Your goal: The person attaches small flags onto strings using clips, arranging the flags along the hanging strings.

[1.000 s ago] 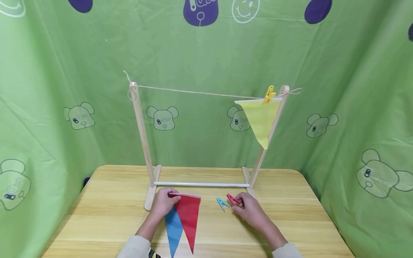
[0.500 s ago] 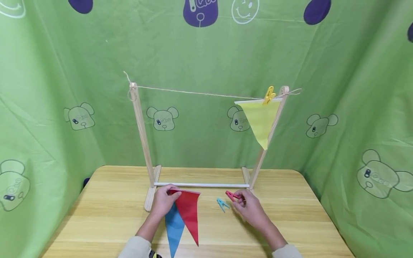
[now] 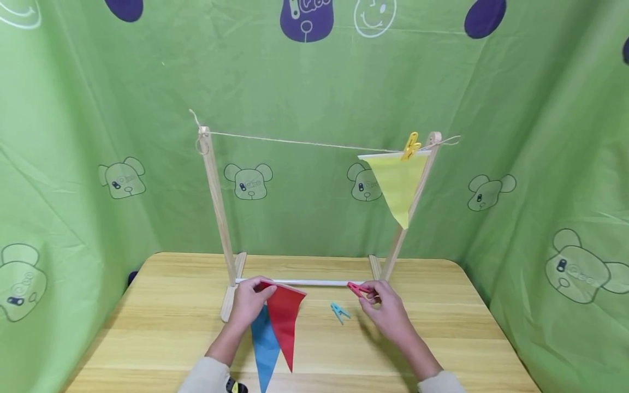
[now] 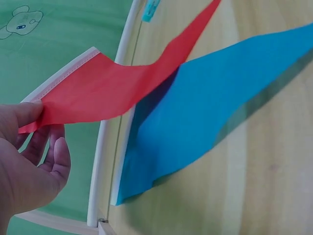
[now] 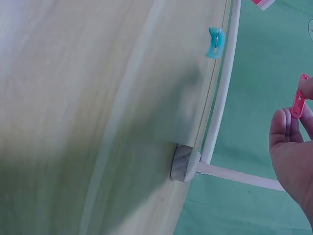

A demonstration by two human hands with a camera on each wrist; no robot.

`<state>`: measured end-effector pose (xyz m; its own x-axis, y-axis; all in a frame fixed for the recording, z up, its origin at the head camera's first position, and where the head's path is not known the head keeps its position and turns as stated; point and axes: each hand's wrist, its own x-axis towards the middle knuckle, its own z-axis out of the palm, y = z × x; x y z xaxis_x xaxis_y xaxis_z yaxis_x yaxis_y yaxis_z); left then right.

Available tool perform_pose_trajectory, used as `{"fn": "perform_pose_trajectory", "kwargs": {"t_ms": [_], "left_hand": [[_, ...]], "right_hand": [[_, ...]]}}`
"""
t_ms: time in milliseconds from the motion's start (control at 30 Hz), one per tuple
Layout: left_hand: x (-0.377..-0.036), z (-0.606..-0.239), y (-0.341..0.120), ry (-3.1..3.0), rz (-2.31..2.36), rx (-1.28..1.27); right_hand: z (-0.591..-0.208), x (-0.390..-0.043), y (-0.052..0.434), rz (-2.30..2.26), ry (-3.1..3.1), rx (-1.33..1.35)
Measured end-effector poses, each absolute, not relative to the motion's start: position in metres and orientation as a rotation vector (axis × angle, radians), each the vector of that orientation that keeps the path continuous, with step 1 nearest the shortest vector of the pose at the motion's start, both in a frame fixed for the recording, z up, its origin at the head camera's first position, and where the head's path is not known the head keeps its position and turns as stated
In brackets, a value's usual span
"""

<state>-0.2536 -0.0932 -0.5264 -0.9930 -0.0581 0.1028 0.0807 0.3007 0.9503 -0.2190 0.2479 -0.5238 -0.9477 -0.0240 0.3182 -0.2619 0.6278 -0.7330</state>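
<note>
In the head view my left hand [image 3: 247, 302] pinches a red triangular flag [image 3: 284, 322] by a corner of its white-edged top. The left wrist view shows this flag raised, its tip drooping over a blue triangular flag [image 4: 230, 93] that lies on the table. Between thumb and fingers of my right hand [image 3: 390, 312] is a red clothespin [image 3: 356, 289], held up off the table. A light-blue clothespin [image 3: 339, 312] lies on the wood between both hands. Behind, a yellow flag [image 3: 395, 183] hangs from a string [image 3: 295, 143] by a yellow clothespin [image 3: 410, 146].
Two wooden posts carry the string: a left post [image 3: 216, 202] and a right post [image 3: 421, 188]. A white rod [image 3: 314, 282] joins their feet low across the table [image 3: 442, 338]. Green printed cloth [image 3: 304, 82] surrounds the table behind and at the sides.
My right hand has raised the red clothespin away from the light-blue one. The left hand has lifted the red flag slightly, and its tip has swung. The blue flag stays put.
</note>
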Motion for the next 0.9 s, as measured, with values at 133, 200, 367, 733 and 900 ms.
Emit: {"fn": "perform_pose_trajectory", "kwargs": {"t_ms": [133, 200, 367, 733, 900], "left_hand": [[-0.254, -0.522, -0.093, -2.41, -1.798, -0.04], [-0.254, -0.52, -0.093, -2.395, -1.81, -0.054], [-0.254, -0.518, -0.09, -2.379, -1.853, -0.037], [-0.251, -0.507, -0.083, -2.338, -1.952, -0.015], [-0.252, -0.501, -0.081, -2.305, -2.002, 0.0]], "right_hand": [[-0.521, -0.218, 0.25, 1.201, -2.567, 0.237], [-0.52, -0.217, 0.251, 1.189, -2.566, 0.241], [-0.517, -0.217, 0.252, 1.187, -2.552, 0.252], [-0.503, -0.217, 0.247, 1.179, -2.515, 0.28], [-0.493, -0.217, 0.246, 1.214, -2.505, 0.255]]}}
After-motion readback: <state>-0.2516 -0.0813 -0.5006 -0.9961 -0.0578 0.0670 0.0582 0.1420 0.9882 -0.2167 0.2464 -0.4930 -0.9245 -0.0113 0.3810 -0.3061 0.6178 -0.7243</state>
